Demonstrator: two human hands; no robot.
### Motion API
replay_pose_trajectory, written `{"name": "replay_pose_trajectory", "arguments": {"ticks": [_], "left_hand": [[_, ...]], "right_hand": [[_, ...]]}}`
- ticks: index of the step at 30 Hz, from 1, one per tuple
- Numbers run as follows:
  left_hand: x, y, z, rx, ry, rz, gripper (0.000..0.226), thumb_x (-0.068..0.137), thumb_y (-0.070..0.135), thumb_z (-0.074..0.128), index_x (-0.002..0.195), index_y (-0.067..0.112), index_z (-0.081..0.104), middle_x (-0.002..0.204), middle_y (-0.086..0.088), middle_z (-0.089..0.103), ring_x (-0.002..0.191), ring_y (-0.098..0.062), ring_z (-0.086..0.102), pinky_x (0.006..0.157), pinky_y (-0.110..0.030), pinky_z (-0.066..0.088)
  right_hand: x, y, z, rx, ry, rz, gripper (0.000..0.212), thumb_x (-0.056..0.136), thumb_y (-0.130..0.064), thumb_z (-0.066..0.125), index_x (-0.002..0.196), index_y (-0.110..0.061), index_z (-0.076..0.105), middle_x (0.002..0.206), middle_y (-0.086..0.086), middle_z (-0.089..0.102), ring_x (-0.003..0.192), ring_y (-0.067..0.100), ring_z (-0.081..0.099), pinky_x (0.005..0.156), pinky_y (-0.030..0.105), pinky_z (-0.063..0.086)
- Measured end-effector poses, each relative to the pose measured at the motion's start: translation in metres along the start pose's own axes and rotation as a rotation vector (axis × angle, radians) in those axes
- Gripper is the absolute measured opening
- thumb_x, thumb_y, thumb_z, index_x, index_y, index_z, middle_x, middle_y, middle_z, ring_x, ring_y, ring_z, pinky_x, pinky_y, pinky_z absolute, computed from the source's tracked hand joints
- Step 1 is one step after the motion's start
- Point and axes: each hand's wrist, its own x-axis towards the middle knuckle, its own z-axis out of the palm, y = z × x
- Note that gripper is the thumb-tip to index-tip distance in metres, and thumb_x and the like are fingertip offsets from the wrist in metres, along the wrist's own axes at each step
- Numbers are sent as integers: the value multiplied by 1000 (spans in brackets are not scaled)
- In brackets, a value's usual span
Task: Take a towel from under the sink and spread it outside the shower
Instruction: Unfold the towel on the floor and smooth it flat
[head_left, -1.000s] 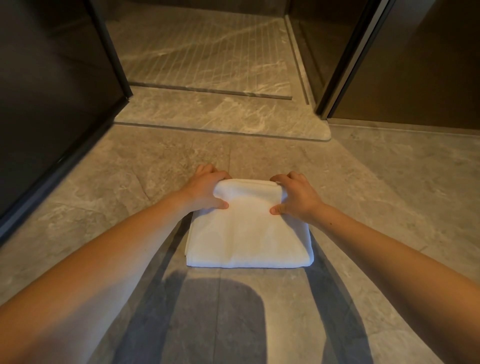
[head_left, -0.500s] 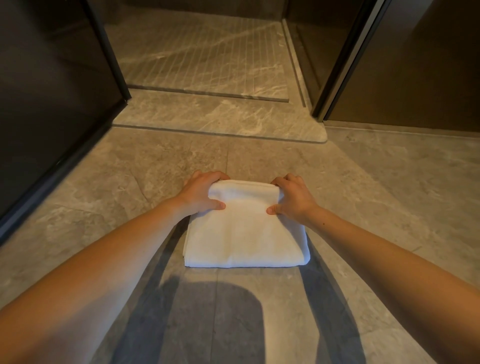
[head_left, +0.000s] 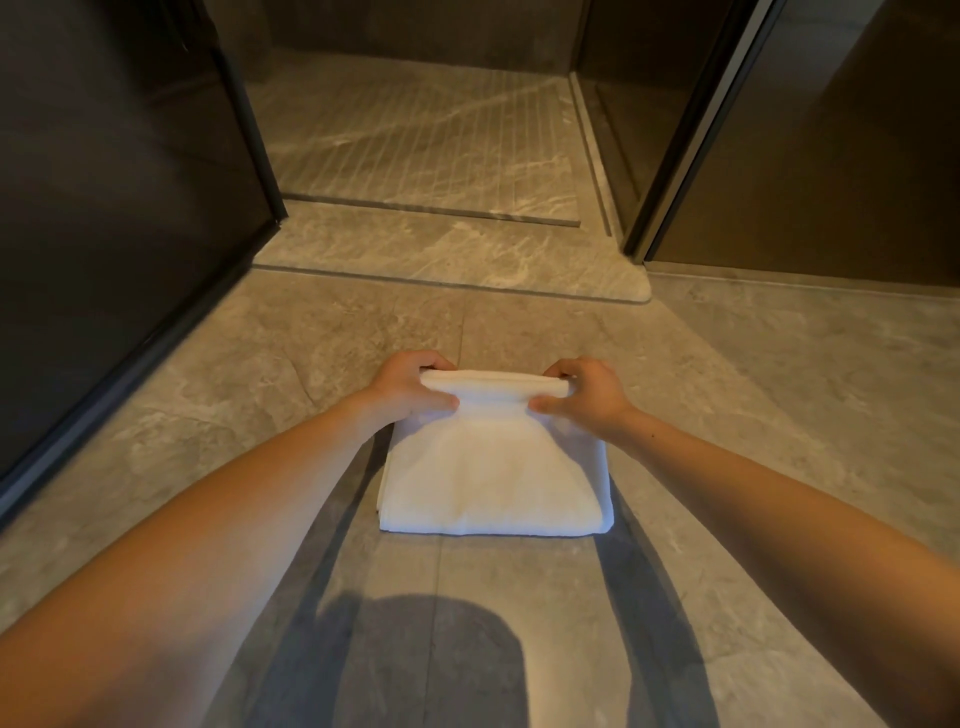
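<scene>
A folded white towel lies on the grey stone floor, a short way in front of the shower threshold. My left hand pinches the towel's far left corner, thumb on top and fingers curled over the far edge. My right hand holds the far right corner the same way. The far edge of the towel is lifted a little off the floor; its near edge rests flat. The ribbed shower floor lies beyond the threshold.
A dark glass panel stands at the left, with a black frame along the floor. Another dark glass door stands at the right behind a metal post. Grey floor tiles stretch around the towel. My shadow falls on the near floor.
Both hands have raised the towel's far edge slightly and pulled it a little narrower. The view has tilted up, showing more of the shower floor.
</scene>
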Motion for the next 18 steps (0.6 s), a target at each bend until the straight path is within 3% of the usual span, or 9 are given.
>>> {"name": "replay_pose_trajectory", "arguments": {"ticks": [5, 10, 13, 18], "left_hand": [[-11, 9, -8, -82, 7, 0, 24, 71, 10, 85, 92, 11, 73, 87, 2, 68, 79, -7, 62, 56, -7, 44], [-27, 23, -24, -97, -6, -24, 18, 72, 22, 85, 87, 21, 75, 88, 6, 70, 73, 4, 62, 57, -10, 48], [-44, 32, -29, -138, -8, -39, 15, 72, 24, 84, 84, 24, 74, 87, 7, 71, 74, 2, 64, 61, -17, 50], [-73, 49, -33, -146, -37, 12, 16, 73, 18, 83, 86, 17, 74, 82, 6, 70, 67, 6, 63, 54, -11, 49]], "right_hand": [[-13, -13, -20, 210, -26, -4, 27, 69, -23, 87, 87, -8, 74, 84, 5, 70, 80, 17, 63, 64, 27, 42], [-34, -27, -50, 277, -96, -56, 27, 71, -22, 85, 90, -5, 76, 89, 9, 73, 77, 10, 62, 67, 29, 48], [-52, -33, -63, 304, -121, -86, 25, 71, -21, 85, 90, -7, 77, 90, 7, 74, 81, 12, 66, 71, 29, 52], [-82, -41, -75, 329, -129, -101, 24, 70, -17, 85, 90, -7, 77, 88, 1, 74, 74, -3, 63, 67, 12, 50]]}}
